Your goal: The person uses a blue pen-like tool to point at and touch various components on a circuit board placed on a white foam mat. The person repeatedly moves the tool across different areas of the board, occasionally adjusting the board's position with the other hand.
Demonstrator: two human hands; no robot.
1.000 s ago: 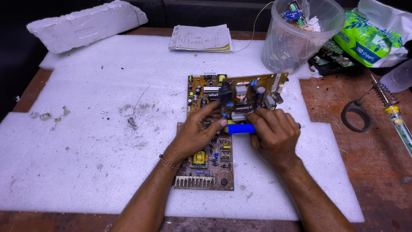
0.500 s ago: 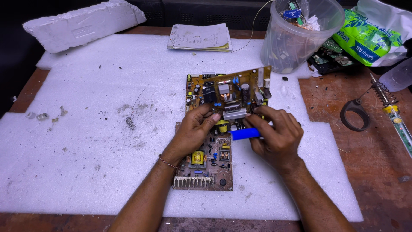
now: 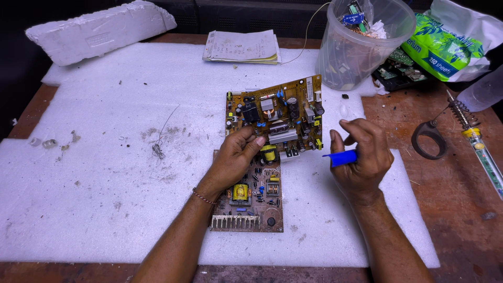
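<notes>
**A:** What do the fingers hold?

**B:** The left hand (image 3: 238, 157) is closed in a pinch, thumb and fingertips (image 3: 258, 141) on the lower edge of the upper circuit board (image 3: 275, 118), which is tilted up off the mat. The right hand (image 3: 361, 157) is curled shut around a small blue tool (image 3: 340, 157), whose tip points left towards the board but stands apart from it.

**A:** Where do the boards lie?

**B:** Mid-mat, on the white foam sheet (image 3: 105, 199). A second circuit board (image 3: 251, 196) lies flat below the first, partly under the left wrist, with a yellow-wound transformer and a row of pins along its near edge.

**A:** What surrounds them?

**B:** A thin loose wire (image 3: 160, 141) lies to the left on the foam. At the far edge sit a paper notepad (image 3: 241, 47) and a white foam block (image 3: 99, 31). To the right, on the bare wooden table (image 3: 450, 209), are a wire soldering-iron stand (image 3: 432, 136) and a yellow-and-green soldering iron (image 3: 484, 157).

**A:** And the containers?

**B:** A clear plastic tub (image 3: 361, 47) stands upright beyond the boards, holding mixed electronic scrap. A green-and-white packet (image 3: 450, 44) lies beside it.
</notes>
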